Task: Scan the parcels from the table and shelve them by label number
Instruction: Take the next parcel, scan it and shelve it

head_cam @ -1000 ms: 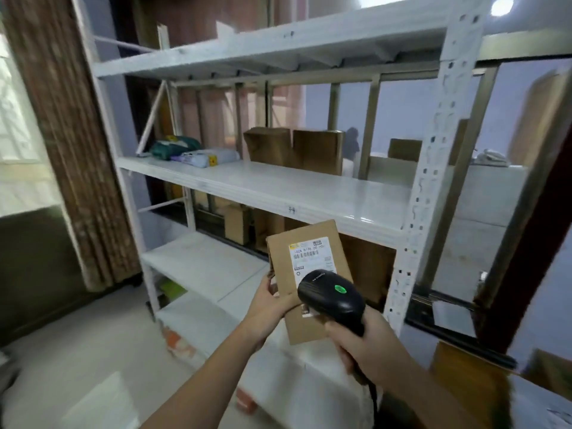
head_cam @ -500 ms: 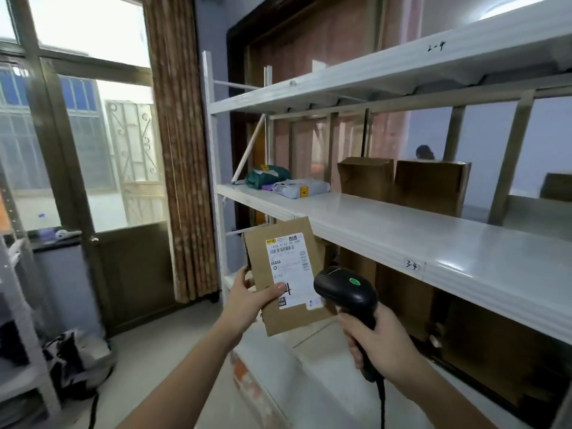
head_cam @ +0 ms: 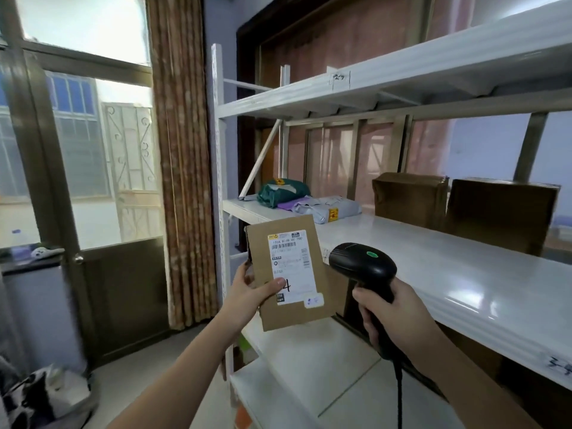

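We are pinching a flat cardboard parcel (head_cam: 291, 274) in our left hand (head_cam: 247, 294) at centre frame, our right hand (head_cam: 393, 311) gripping a black scanner (head_cam: 362, 263) at three o'clock of it, beside the white shelving (head_cam: 433, 252).

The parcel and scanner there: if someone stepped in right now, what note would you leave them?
Left hand holds the flat parcel upright, label facing you, thumb on the label.
Right hand grips the scanner, beside the parcel.
Middle shelf already holds bagged parcels and two boxes.
Whether it has been scanned, I cannot tell. Left: read its number and shelve it.
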Available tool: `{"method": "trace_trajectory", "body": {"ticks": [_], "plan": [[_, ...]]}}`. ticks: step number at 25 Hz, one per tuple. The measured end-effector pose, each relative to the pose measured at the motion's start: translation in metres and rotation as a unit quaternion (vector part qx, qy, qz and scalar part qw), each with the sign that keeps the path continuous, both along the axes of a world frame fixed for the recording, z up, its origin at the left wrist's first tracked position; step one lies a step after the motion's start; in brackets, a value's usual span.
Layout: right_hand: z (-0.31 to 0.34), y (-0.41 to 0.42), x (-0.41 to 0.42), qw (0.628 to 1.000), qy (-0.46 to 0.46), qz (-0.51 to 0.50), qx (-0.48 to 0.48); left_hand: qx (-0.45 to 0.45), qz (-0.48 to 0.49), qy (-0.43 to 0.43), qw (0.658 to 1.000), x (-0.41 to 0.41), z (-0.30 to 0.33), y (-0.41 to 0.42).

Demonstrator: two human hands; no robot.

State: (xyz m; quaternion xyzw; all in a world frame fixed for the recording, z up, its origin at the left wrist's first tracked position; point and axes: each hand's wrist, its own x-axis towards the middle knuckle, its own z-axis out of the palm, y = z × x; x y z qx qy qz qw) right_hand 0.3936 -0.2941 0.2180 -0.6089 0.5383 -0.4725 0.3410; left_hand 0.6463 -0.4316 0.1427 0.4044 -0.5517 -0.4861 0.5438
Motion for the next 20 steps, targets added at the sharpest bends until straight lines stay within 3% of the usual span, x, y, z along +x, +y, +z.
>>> {"method": "trace_trajectory", "body": {"ticks": [7,14,20], "plan": [[0.024,-0.082,0.045,0.996,-0.009,-0.085,-0.035,0.007,-0.099,0.021,0.995,0.003,0.040,-0.130],[0.050,-0.140,0.042,0.980,-0.061,-0.180,-0.061,0.028,-0.225,0.059,0.972,-0.050,0.106,-0.240],[0.062,-0.185,0.016,0.963,-0.043,-0.254,-0.077,0.074,-0.314,-0.012,0.946,-0.127,0.148,-0.308]]}}
